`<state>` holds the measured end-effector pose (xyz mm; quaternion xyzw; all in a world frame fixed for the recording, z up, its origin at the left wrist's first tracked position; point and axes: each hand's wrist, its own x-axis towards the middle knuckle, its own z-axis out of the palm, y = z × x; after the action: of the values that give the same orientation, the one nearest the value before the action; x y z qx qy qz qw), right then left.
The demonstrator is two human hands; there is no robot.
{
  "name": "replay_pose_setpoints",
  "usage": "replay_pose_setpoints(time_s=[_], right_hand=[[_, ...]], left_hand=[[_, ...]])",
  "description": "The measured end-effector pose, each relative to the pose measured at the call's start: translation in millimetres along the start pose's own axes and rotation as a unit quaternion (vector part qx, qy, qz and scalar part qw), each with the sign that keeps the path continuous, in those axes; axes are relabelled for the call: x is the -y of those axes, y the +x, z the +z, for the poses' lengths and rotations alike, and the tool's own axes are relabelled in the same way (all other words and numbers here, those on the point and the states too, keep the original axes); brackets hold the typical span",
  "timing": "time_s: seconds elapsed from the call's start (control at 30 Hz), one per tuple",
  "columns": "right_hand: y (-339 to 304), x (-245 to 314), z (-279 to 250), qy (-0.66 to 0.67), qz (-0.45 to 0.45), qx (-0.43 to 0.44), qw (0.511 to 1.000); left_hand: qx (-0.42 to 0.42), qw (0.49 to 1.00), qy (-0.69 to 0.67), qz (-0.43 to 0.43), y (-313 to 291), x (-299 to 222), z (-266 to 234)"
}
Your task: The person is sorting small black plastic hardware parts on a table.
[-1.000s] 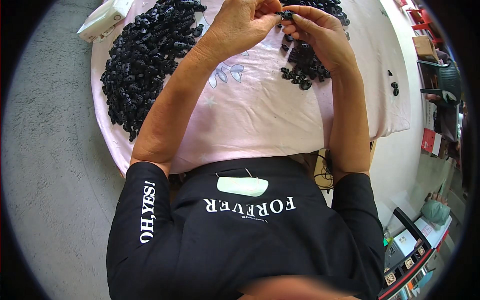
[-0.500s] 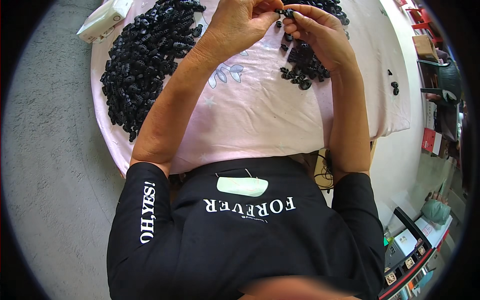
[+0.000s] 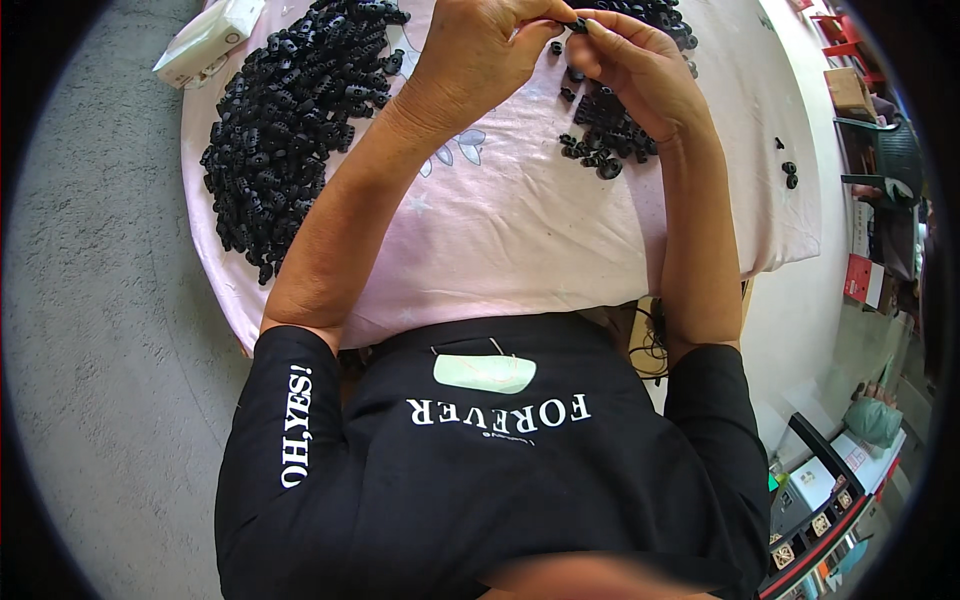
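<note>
At the far edge of the view my two hands meet over the table. A small black plastic part (image 3: 577,26) is pinched between their fingertips, its exact kind too small to make out. My left hand (image 3: 482,58) is closed, with thumb and finger pressed at the part's left end. From the other side, the thumb and fingers of my right hand (image 3: 648,78) close on it. Under and beside my right hand lies a heap of small black plastic pieces (image 3: 608,115). Left of my left forearm spreads a large pile of black ribbed plastic parts (image 3: 285,120).
A pale pink patterned cloth (image 3: 500,240) covers the table. A white packet (image 3: 210,42) sits at its far left corner. A few loose black pieces (image 3: 790,175) lie near the right edge. Beyond stand a dark green chair (image 3: 885,160) and several boxes.
My left hand has shifted slightly right, and its fingers now cover more of the small black part. My right fingers have moved a little around it. The piles look the same.
</note>
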<state>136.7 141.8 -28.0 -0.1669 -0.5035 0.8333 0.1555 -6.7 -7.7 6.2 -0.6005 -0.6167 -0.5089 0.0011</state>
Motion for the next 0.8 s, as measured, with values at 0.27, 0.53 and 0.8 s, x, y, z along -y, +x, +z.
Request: replay_pose_setpoints(time_s=[0.27, 0.53, 0.8], right_hand=[[0.6, -0.3, -2.8, 0.005, 0.006, 0.000, 1.000], [-1.2, 1.1, 0.1, 0.008, 0.002, 0.000, 1.000], [-2.0, 1.0, 2.1, -0.018, -0.014, 0.008, 1.000]], left_hand=[[0.030, 0.999, -0.030, -0.011, -0.7, 3.7, 0.9], [0.064, 0.978, -0.162, -0.117, -2.9, 14.2, 4.4], [0.083, 0.917, -0.332, -0.204, -5.6, 34.2, 7.7]])
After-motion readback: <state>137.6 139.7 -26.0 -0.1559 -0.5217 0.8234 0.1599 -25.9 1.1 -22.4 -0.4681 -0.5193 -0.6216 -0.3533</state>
